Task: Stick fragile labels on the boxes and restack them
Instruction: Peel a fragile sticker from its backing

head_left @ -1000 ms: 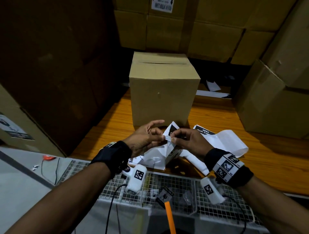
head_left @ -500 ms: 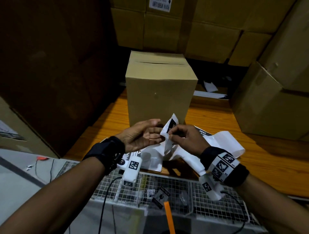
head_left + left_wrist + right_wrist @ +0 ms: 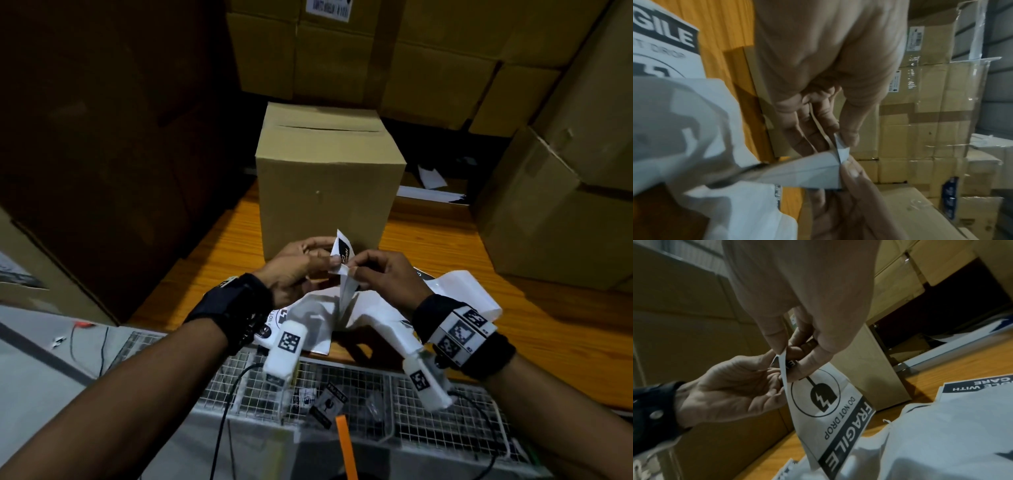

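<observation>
A plain brown cardboard box (image 3: 329, 185) stands upright on the wooden table (image 3: 479, 308), just beyond my hands. Both hands hold a black-and-white fragile label (image 3: 342, 251) up in front of it. My left hand (image 3: 333, 259) pinches one layer at the label's top corner. Right beside it, my right hand (image 3: 351, 270) pinches the other layer. In the right wrist view the label (image 3: 828, 402) hangs down and reads "FRAGILE, DO NOT DROP", with the left hand (image 3: 740, 386) at its edge. In the left wrist view the two layers part at the pinched corner (image 3: 840, 152).
Loose label sheets and white backing paper (image 3: 459, 294) lie on the table under my hands. Stacked cardboard boxes (image 3: 428, 75) stand behind, more boxes (image 3: 548, 212) on the right, and a dark box (image 3: 85, 171) on the left. A wire mesh tray (image 3: 428, 418) runs along the near edge.
Both hands have lifted the label a little toward the box. Its top corner stands up more and the layers have parted further.
</observation>
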`<state>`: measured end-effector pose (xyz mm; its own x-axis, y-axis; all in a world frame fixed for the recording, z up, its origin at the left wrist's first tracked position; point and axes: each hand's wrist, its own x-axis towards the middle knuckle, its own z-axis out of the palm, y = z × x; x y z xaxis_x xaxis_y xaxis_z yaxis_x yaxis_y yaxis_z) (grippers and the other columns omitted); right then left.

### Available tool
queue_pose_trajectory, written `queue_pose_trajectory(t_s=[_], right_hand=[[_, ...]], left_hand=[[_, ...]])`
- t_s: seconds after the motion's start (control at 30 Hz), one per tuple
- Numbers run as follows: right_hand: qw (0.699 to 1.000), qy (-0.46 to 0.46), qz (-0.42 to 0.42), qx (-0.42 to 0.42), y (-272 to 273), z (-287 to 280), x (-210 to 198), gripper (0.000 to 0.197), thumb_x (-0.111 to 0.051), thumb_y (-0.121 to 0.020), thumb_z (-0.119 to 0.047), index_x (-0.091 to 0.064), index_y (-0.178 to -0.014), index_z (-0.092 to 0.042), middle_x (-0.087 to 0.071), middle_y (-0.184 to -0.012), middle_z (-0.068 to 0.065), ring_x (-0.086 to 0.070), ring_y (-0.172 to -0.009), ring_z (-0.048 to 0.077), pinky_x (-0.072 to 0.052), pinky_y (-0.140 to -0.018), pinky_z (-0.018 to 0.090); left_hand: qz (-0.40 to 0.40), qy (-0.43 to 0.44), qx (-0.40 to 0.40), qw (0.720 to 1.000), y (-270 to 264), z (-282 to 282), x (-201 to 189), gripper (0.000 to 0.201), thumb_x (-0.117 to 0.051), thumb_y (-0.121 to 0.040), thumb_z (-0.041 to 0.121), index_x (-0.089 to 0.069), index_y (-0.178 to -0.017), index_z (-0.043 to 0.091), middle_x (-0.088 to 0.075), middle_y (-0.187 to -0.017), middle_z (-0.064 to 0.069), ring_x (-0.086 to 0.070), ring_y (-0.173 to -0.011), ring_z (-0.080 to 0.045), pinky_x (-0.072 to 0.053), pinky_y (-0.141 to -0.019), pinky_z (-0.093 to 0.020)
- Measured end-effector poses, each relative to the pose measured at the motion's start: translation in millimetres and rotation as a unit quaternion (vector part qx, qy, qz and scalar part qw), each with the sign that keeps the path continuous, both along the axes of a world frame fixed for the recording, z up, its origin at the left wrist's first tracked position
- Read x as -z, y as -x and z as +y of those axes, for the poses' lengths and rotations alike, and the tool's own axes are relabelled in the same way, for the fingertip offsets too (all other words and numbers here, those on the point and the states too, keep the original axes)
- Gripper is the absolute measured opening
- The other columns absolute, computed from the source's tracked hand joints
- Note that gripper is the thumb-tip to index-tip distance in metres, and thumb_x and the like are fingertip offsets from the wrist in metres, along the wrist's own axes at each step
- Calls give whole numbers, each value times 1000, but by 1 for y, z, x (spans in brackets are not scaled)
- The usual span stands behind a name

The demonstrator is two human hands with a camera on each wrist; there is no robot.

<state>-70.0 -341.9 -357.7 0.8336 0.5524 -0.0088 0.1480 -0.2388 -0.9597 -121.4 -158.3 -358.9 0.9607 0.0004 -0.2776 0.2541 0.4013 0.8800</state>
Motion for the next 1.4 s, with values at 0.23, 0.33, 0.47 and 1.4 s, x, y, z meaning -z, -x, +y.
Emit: queue_pose_trajectory(t_s=[0.23, 0.33, 0.47, 1.4], right_hand=[[987, -116, 113, 19, -4, -10, -25, 20, -56, -92, 8, -64, -79, -5, -64, -78, 5, -63, -76, 16, -53, -74, 26], [976, -158, 149, 27, -10, -18, -32, 21, -50, -93, 8, -59, -77, -4, -60, -78, 9, -60, -79, 22, -49, -79, 34], [942, -231, 237, 56, -22, -42, -35, 25, -40, -93, -4, -58, -76, -6, -61, -73, 10, -58, -71, 22, -53, -72, 36], [954, -195, 145, 177, -18, -70, -7, 23, -47, -98, -9, -69, -101, -4, -70, -110, 16, -64, -111, 37, -55, -90, 40]], left_hand=[[-54, -13, -20, 998, -5, -14, -13, 60, -79, -78, 15, -52, -132, 7, -70, -86, -4, -69, -84, -19, -57, -88, -44], [-34, -39, -24, 998, -2, -11, -9, 66, -79, -69, 44, -61, -125, 15, -71, -113, -6, -68, -102, -21, -55, -91, -44], [24, -158, -41, 986, -2, 4, 2, 80, -71, -70, 66, -56, -132, 18, -67, -125, -4, -66, -110, -21, -57, -87, -41], [78, -170, -117, 975, 15, 11, -7, 24, -68, -85, -11, -59, -103, 2, -69, -89, -16, -68, -54, -14, -56, -47, -26]])
